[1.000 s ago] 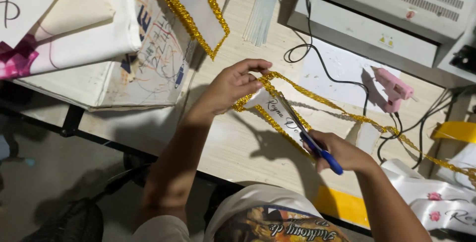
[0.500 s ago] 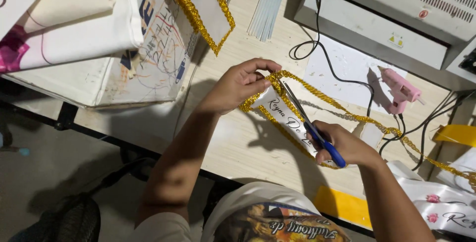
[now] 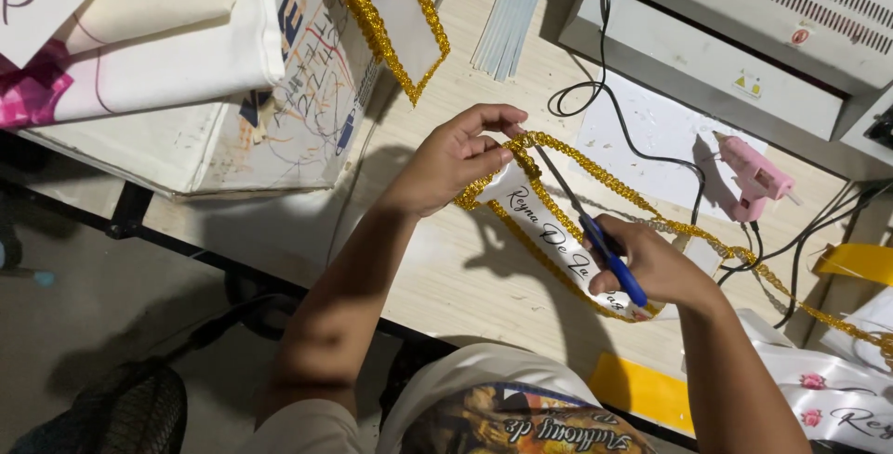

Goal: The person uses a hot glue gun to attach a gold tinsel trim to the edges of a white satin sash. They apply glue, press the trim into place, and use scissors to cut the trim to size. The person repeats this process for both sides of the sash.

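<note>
Pale wood-grain worktable (image 3: 446,277) fills most of the view, its dark metal frame showing along the near edge above a grey floor. At the far right sits a boxy grey machine (image 3: 744,35) with a ribbed top, its black cord (image 3: 614,119) looping loosely across the boards. On the left lies a stack of folded cream cloth (image 3: 167,63), soft and matte, some of it scribbled with coloured lines, kept clear of the working spot. A second white piece edged in gold braid (image 3: 391,17) hangs off that stack.

Near the middle lies a white satin sash (image 3: 549,231), glossy and narrow, with black script lettering and glittering gold trim (image 3: 595,170) running along its edges. The left hand (image 3: 456,161) pinches the sash's pointed end between thumb and fingertips, lifting it so the trim stands taut. The right hand (image 3: 651,263) is clenched around the blue handles of slim scissors (image 3: 581,212), whose thin blades reach up to the pinched tip, likely so the cut lands cleanly.

A pink glue gun (image 3: 755,175) rests on a white sheet (image 3: 651,128) spattered with dried drips, probably there to shield the table. Thin translucent glue sticks (image 3: 512,12) lie bundled further back.
</note>
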